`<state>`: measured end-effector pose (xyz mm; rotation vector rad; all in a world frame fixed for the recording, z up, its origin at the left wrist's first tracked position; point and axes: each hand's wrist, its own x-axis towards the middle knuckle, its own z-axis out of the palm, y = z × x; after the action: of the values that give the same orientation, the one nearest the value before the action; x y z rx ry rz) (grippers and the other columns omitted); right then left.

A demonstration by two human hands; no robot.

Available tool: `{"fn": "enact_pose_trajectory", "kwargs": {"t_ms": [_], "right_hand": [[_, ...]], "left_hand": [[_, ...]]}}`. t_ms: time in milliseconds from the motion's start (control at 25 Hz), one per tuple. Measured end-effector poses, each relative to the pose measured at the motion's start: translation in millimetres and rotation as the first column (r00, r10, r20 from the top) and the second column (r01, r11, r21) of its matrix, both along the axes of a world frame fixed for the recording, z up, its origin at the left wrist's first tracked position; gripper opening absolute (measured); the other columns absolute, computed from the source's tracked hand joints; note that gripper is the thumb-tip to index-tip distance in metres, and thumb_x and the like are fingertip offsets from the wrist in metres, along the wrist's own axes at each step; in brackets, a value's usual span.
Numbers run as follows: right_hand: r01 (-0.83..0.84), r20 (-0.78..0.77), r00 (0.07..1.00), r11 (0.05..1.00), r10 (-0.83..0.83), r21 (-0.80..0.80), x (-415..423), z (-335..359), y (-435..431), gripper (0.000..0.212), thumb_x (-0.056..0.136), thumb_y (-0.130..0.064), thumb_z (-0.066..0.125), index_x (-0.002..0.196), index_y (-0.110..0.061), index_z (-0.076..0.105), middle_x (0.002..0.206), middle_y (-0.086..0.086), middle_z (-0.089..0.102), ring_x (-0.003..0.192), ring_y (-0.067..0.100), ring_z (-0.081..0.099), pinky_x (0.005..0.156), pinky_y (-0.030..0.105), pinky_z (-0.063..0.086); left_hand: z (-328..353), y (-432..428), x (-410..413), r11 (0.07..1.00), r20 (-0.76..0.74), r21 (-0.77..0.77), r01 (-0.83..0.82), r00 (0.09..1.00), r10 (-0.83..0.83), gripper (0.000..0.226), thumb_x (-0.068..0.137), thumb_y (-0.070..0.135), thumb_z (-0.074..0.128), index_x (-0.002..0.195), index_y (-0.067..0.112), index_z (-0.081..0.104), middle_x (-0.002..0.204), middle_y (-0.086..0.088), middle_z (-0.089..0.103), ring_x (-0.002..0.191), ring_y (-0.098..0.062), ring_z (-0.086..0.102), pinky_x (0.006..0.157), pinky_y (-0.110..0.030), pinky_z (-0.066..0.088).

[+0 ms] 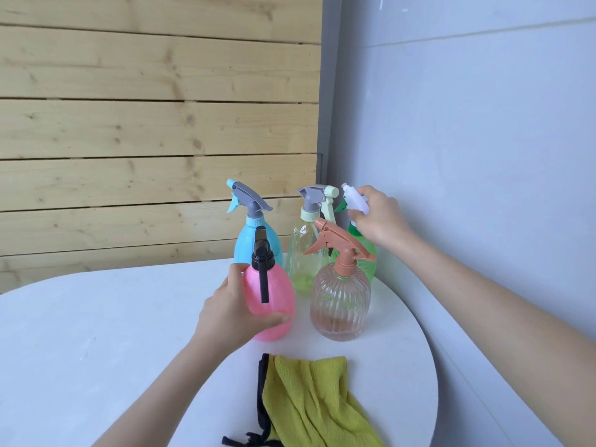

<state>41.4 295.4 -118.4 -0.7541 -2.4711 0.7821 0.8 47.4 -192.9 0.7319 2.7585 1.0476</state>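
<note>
Several spray bottles stand together on a white round table [96, 333]. My left hand [225, 314] grips the belly of a pink bottle [274, 295] that has a black trigger head. My right hand [377, 217] holds the white spray head of a green bottle [367, 262] at the back right. In front of that stands a clear ribbed bottle [340, 304] with a terracotta trigger. A blue bottle [248, 246] with a grey trigger and a pale green clear bottle [301, 259] stand behind.
A yellow-green cloth [309, 401] with a black strap lies at the table's near edge. A wooden slat wall rises behind on the left, and a grey wall [467, 156] stands close on the right.
</note>
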Motion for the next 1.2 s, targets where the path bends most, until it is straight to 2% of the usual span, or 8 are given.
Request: {"fn": "enact_pose_trajectory", "kwargs": {"t_ms": [280, 520, 680, 800, 880, 960, 1080, 1200], "right_hand": [[0.004, -0.135, 0.991, 1.000, -0.007, -0.024, 15, 25, -2, 0.035, 0.093, -0.014, 0.054, 0.128, -0.017, 0.052, 0.116, 0.015, 0.061, 0.091, 0.027, 0.054, 0.073, 0.027, 0.043], [-0.035, -0.246, 0.967, 0.990, 0.068, 0.138, 51, 83, -25, 0.039, 0.095, -0.015, 0.052, 0.133, -0.020, 0.050, 0.116, 0.014, 0.062, 0.101, 0.032, 0.055, 0.077, 0.032, 0.043], [-0.051, -0.322, 0.936, 0.962, 0.139, 0.266, 87, 123, -51, 0.040, 0.096, -0.015, 0.050, 0.135, -0.019, 0.048, 0.115, 0.012, 0.063, 0.100, 0.032, 0.052, 0.077, 0.033, 0.041], [-0.116, -0.379, 0.896, 0.945, 0.232, 0.305, 112, 143, -80, 0.038, 0.095, -0.015, 0.051, 0.133, -0.021, 0.050, 0.108, 0.009, 0.066, 0.092, 0.028, 0.053, 0.072, 0.032, 0.041], [-0.194, -0.420, 0.851, 0.932, 0.314, 0.305, 123, 152, -103, 0.035, 0.094, -0.015, 0.053, 0.129, -0.020, 0.053, 0.104, 0.008, 0.068, 0.093, 0.029, 0.057, 0.074, 0.033, 0.044], [-0.289, -0.451, 0.805, 0.919, 0.385, 0.269, 131, 156, -130, 0.032, 0.093, -0.015, 0.055, 0.125, -0.019, 0.056, 0.100, 0.008, 0.069, 0.092, 0.028, 0.061, 0.076, 0.035, 0.047], [-0.447, -0.487, 0.739, 0.880, 0.466, 0.162, 131, 153, -171, 0.026, 0.093, -0.014, 0.055, 0.120, -0.018, 0.055, 0.095, 0.008, 0.072, 0.087, 0.025, 0.066, 0.076, 0.033, 0.049], [-0.582, -0.584, 0.647, 0.813, 0.490, 0.037, 120, 144, -216, 0.017, 0.095, -0.015, 0.054, 0.111, -0.018, 0.054, 0.093, 0.004, 0.073, 0.085, 0.017, 0.070, 0.078, 0.036, 0.054]], "left_hand": [[-2, 0, -1, 1.000, 0.006, -0.005, 0.015, 1.000, -0.015, 0.092, 0.062, 0.044, 0.085, 0.132, 0.022, 0.029, 0.110, 0.007, 0.048, 0.101, -0.024, 0.054, 0.077, -0.032, 0.042], [3, -1, -1, 0.998, 0.078, 0.009, 0.062, 0.995, -0.062, 0.101, 0.061, 0.038, 0.087, 0.138, 0.016, 0.025, 0.122, -0.002, 0.048, 0.105, -0.023, 0.050, 0.081, -0.034, 0.046], [20, -11, 14, 0.996, 0.058, -0.006, 0.091, 0.994, -0.091, 0.123, 0.064, 0.034, 0.087, 0.152, 0.014, 0.004, 0.155, -0.003, 0.016, 0.139, -0.019, 0.025, 0.099, -0.026, 0.034], [50, -29, 31, 0.995, -0.006, -0.024, 0.096, 0.995, -0.096, 0.136, 0.062, 0.041, 0.087, 0.151, 0.018, -0.014, 0.159, 0.001, -0.005, 0.144, -0.017, 0.012, 0.103, -0.026, 0.030], [74, -41, 46, 0.997, -0.054, -0.003, 0.083, 0.995, -0.083, 0.143, 0.054, 0.055, 0.084, 0.150, 0.021, -0.016, 0.159, 0.003, -0.009, 0.145, -0.014, 0.008, 0.110, -0.031, 0.023], [97, -54, 65, 0.991, -0.159, 0.098, 0.086, 0.985, -0.070, 0.139, 0.049, 0.064, 0.076, 0.152, 0.021, -0.007, 0.159, 0.004, 0.000, 0.145, -0.010, 0.010, 0.112, -0.029, 0.020], [127, -72, 94, 0.958, -0.347, 0.273, 0.087, 0.938, 0.014, 0.127, 0.049, 0.068, 0.072, 0.152, 0.020, 0.014, 0.152, 0.007, 0.025, 0.138, -0.004, 0.025, 0.104, -0.022, 0.027], [142, -102, 109, 0.946, -0.389, 0.323, -0.010, 0.910, 0.142, 0.120, 0.052, 0.059, 0.081, 0.148, 0.018, 0.022, 0.136, 0.011, 0.038, 0.125, -0.004, 0.035, 0.089, -0.017, 0.029]]}}
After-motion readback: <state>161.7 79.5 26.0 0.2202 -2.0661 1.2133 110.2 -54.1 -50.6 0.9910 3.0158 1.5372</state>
